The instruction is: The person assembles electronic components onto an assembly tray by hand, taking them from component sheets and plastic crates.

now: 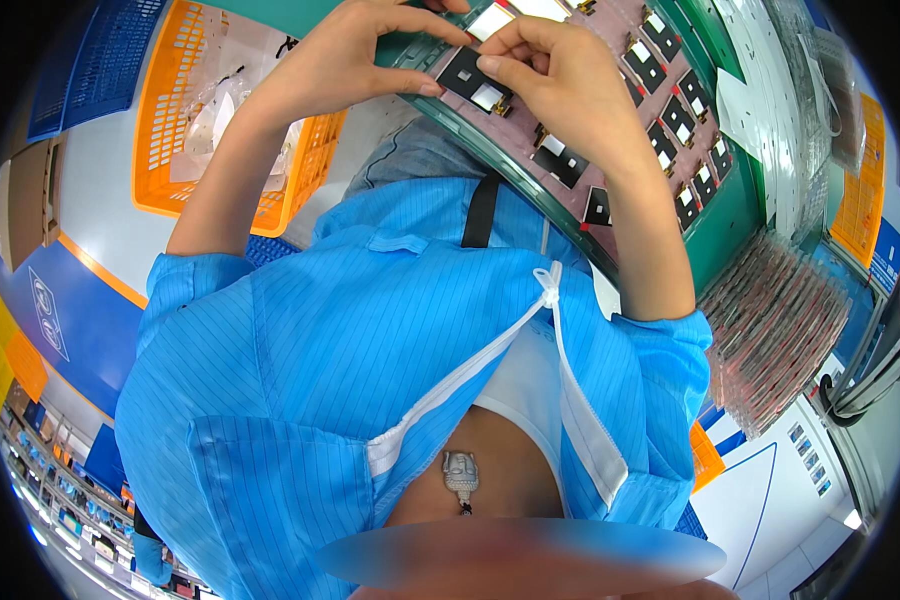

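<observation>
A small flat black panel (pixel 465 72) with a white patch and a gold-coloured tail lies at the near left edge of a green tray (pixel 518 172). My left hand (pixel 355 55) reaches over its left side, fingers spread, thumb tip at the panel's edge. At the panel's upper right corner, my right hand (pixel 560 75) pinches thumb and index finger together; what is between them is hidden. Several similar black-and-white panels with red tabs, such as one panel (pixel 560 160) near the right wrist, lie on the tray's pinkish lining.
An orange basket (pixel 155 175) holding clear plastic bags stands at the left. To the right rises a stack of thin clear plastic trays (pixel 775 335). White trays (pixel 785 130) and another orange basket (pixel 858 185) are beyond the green tray.
</observation>
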### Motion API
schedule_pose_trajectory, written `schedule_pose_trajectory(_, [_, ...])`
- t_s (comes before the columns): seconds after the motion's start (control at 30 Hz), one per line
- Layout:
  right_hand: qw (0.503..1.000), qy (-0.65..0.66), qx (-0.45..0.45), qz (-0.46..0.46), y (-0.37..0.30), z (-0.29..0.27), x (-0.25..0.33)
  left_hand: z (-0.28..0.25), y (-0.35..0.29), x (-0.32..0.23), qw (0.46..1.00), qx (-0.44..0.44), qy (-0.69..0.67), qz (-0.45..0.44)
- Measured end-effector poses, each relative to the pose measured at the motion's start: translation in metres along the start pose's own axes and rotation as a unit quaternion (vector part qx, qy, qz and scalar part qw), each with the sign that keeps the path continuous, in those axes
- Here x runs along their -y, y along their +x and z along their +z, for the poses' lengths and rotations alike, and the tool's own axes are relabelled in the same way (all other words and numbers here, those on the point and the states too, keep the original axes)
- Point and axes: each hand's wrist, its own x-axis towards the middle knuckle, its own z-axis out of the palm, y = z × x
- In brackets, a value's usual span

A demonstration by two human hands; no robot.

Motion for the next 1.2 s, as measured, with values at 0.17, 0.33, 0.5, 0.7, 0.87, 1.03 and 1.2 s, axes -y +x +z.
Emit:
schedule_pose_trajectory(0.17, [1.000,-0.011,0.004,0.006,0.001,0.000,0.004,-0.005,0.000,-0.013,0.985,0.034,0.091,-0.145])
schedule_pose_trajectory(0.33, [0.999,-0.032,-0.017,0.006,0.001,0.002,0.005,-0.005,0.001,-0.012,0.985,0.030,0.079,-0.148])
schedule_pose_trajectory(0.5, [0.998,-0.058,-0.030,-0.016,0.000,0.002,0.006,-0.004,-0.001,-0.010,0.987,0.008,0.032,-0.157])
schedule_pose_trajectory(0.7, [0.997,-0.066,-0.039,-0.028,-0.001,0.002,0.005,-0.003,0.002,-0.014,0.984,0.027,0.079,-0.160])
schedule_pose_trajectory(0.87, [0.982,-0.146,-0.079,-0.087,-0.001,0.012,0.005,0.002,-0.003,0.020,0.986,-0.039,-0.078,0.143])
schedule_pose_trajectory(1.03, [0.951,-0.228,-0.161,-0.132,-0.005,0.023,0.008,-0.004,-0.001,-0.012,0.988,0.022,0.059,-0.141])
schedule_pose_trajectory(1.2, [0.902,-0.351,-0.195,-0.161,-0.006,0.033,0.019,0.000,-0.005,0.013,1.000,-0.006,0.028,0.001])
